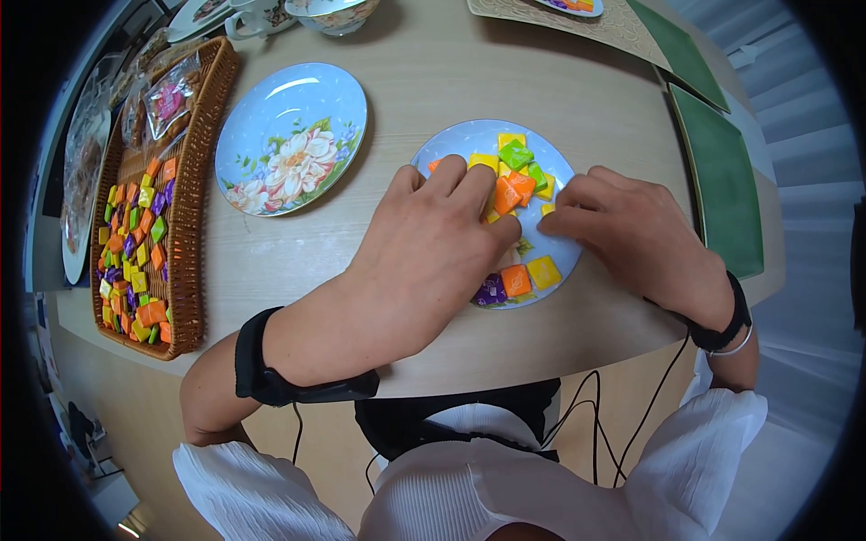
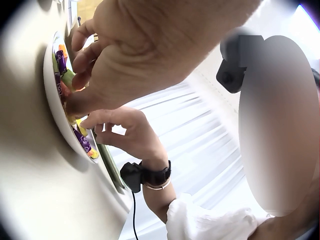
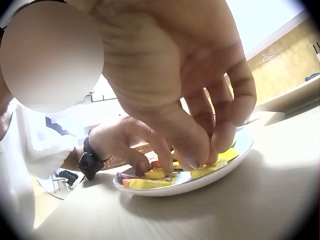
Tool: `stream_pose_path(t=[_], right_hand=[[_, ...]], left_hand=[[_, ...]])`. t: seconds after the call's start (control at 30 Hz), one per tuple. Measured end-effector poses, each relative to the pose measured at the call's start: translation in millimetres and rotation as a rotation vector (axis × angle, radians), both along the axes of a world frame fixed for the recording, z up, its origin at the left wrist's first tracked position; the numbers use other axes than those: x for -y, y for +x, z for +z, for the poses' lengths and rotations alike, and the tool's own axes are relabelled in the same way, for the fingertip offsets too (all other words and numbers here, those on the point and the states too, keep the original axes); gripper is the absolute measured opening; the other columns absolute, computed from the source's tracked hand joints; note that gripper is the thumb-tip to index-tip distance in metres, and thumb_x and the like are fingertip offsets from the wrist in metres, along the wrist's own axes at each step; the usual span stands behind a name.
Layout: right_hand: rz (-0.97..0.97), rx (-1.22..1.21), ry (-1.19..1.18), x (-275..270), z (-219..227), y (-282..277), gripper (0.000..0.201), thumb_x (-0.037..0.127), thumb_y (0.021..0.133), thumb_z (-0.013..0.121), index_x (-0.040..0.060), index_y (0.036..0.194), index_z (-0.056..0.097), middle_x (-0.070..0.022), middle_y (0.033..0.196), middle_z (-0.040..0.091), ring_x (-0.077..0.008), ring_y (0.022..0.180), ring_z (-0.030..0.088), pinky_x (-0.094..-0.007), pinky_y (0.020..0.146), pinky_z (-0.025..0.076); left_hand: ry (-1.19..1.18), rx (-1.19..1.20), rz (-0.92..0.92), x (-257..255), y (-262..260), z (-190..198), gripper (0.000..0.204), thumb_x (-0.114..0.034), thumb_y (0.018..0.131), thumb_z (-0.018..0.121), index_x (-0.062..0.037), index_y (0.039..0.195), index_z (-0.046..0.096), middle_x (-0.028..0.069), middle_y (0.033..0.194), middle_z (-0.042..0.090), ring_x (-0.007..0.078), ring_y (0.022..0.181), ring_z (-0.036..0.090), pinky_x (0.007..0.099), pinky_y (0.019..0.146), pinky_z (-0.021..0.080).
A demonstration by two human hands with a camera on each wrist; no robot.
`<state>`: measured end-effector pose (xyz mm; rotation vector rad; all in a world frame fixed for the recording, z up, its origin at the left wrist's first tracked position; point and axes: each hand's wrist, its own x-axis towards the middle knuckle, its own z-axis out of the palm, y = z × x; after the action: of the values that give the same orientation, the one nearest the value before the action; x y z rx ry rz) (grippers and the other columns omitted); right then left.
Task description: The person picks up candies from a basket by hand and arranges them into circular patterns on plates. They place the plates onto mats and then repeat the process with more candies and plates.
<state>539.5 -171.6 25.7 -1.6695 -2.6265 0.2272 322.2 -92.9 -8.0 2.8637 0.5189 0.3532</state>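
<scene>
Both hands work over a small floral plate (image 1: 460,133) holding square wrapped candies. My left hand (image 1: 424,225) reaches across the plate's left side with bent fingers. In the right wrist view its thumb and finger pinch a yellow candy (image 3: 156,173). At the right rim, my right hand (image 1: 631,225) has its thumb and fingertips together on another yellow candy (image 1: 548,209). A purple candy (image 1: 490,290), an orange candy (image 1: 516,279) and a yellow candy (image 1: 544,272) lie in a row near the front rim. Behind them, a green candy (image 1: 516,155) and orange candies (image 1: 512,192) lie heaped.
A larger floral plate (image 1: 262,108) stands left of the hands. Farther left, a wicker basket (image 1: 187,225) holds many wrapped candies and bagged snacks. Green trays (image 1: 722,180) line the right edge. A cup (image 1: 257,18) and a bowl (image 1: 334,13) stand at the back.
</scene>
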Motion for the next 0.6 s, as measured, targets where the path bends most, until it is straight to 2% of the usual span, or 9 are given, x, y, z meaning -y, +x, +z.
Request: stream_pose_path(t=[0.1,0.2,0.3,0.5,0.6], right_hand=[[-0.016,0.016,0.033,-0.8,-2.2,-0.3,0.026,0.0,0.073,0.062,0.0116,0.096,0.063,-0.0036,0.093,0.057,-0.0219,0.091,0.057,-0.0343,0.071,0.049],[0.015,0.01,-0.07,1.7,-0.1,0.4,0.025,0.0,0.074,0.063,0.0112,0.096,0.063,-0.004,0.093,0.057,-0.0225,0.09,0.057,-0.034,0.072,0.049],[-0.032,0.019,-0.115,1.4,6.0,-3.5,0.024,0.001,0.076,0.062,0.0111,0.097,0.062,-0.004,0.093,0.058,-0.023,0.089,0.056,-0.034,0.073,0.048],[-0.033,-0.127,-0.129,1.4,0.8,1.5,0.028,-0.003,0.076,0.058,0.0104,0.099,0.061,-0.0061,0.09,0.06,-0.0239,0.088,0.056,-0.0351,0.073,0.048],[-0.139,-0.183,-0.182,2.1,4.7,-2.1,0.032,-0.001,0.076,0.064,0.0129,0.104,0.063,-0.0044,0.089,0.061,-0.0226,0.088,0.058,-0.0338,0.074,0.051]], left_hand=[[-0.011,-0.015,-0.017,-0.3,0.9,1.3,0.028,-0.014,0.07,0.071,-0.016,0.099,0.069,0.003,0.089,0.049,0.0199,0.092,0.049,0.0342,0.076,0.039],[-0.012,-0.019,-0.031,-1.1,2.2,1.2,0.029,-0.013,0.069,0.072,-0.015,0.097,0.068,0.003,0.09,0.05,0.02,0.092,0.049,0.0343,0.076,0.039],[-0.02,-0.01,-0.027,-1.7,2.5,2.1,0.028,-0.012,0.068,0.072,-0.0139,0.096,0.068,0.003,0.09,0.05,0.0202,0.092,0.049,0.0344,0.076,0.039],[-0.031,-0.006,-0.003,-3.8,1.6,0.7,0.027,-0.011,0.069,0.072,-0.0117,0.096,0.067,0.0035,0.091,0.05,0.021,0.093,0.049,0.0351,0.077,0.039],[-0.025,-0.03,-0.003,-5.0,2.0,0.5,0.026,-0.012,0.07,0.072,-0.0109,0.095,0.066,0.0039,0.091,0.051,0.0213,0.093,0.049,0.0352,0.077,0.039]])
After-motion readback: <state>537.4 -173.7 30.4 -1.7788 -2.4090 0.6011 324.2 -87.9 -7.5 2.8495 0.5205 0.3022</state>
